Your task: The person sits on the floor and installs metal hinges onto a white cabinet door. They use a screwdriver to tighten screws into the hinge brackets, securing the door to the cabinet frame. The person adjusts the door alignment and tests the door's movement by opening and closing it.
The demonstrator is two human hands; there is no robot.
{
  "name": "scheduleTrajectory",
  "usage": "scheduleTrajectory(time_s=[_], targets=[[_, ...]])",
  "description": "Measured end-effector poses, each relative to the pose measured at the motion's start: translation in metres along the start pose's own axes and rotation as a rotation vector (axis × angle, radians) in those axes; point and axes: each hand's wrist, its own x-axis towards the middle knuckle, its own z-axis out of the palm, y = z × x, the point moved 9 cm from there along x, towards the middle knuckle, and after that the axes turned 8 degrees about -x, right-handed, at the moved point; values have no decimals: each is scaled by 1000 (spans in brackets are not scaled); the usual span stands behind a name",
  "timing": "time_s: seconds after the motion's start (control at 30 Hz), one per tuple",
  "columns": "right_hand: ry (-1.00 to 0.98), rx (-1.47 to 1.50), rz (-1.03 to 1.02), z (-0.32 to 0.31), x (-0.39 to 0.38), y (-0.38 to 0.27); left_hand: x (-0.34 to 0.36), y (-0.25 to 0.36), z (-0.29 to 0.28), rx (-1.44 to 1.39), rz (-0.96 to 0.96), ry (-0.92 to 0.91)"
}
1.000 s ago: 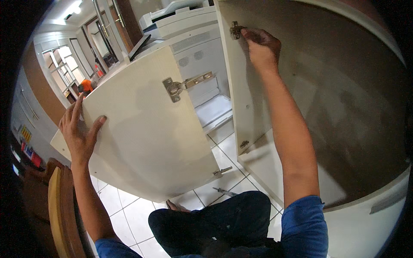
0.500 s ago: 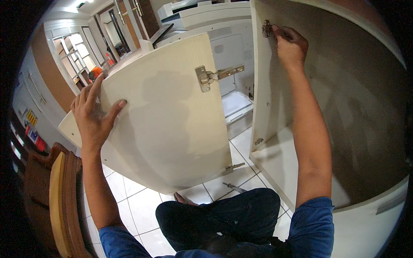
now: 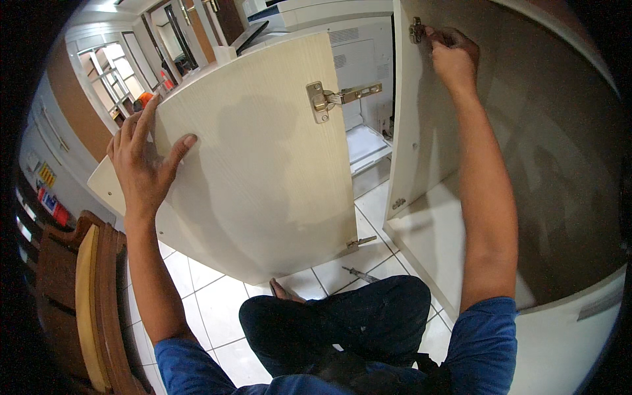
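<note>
A pale cabinet door stands on edge in front of me. My left hand grips its upper left edge, thumb on the near face and fingers along the rim. On the door's right side a metal hinge has its arm sticking out to the right, and a second hinge sits low down. My right hand is closed in a pinch beside a small metal mounting plate high on the cabinet side panel. Whatever those fingertips hold is hidden. A lower mounting plate is on the same panel.
The open cabinet fills the right side. A screwdriver-like tool lies on the tiled floor by my knee. Behind the door is a white office machine. A wooden bench stands at left, and an orange object is beyond the door.
The view has tilted slightly, so the door and the hinge sit higher in the picture. Both hands keep to the same places, the left on the door and the right beside the upper plate.
</note>
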Motion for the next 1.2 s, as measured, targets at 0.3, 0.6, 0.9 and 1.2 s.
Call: scheduleTrajectory(time_s=[0.3,0.6,0.9,1.2], targets=[[-47,-5,99,-2,-10,-8,1,-7,1,-19,-49,-13],[-104,57,-3,3,-5,-4,9,-21,5,-207,-32,-48],[-134,-108,124,2,-6,6,59,10,49,-320,-111,-294],[-201,-99,308,0,-18,15,55,18,52,-19,-200,-259]])
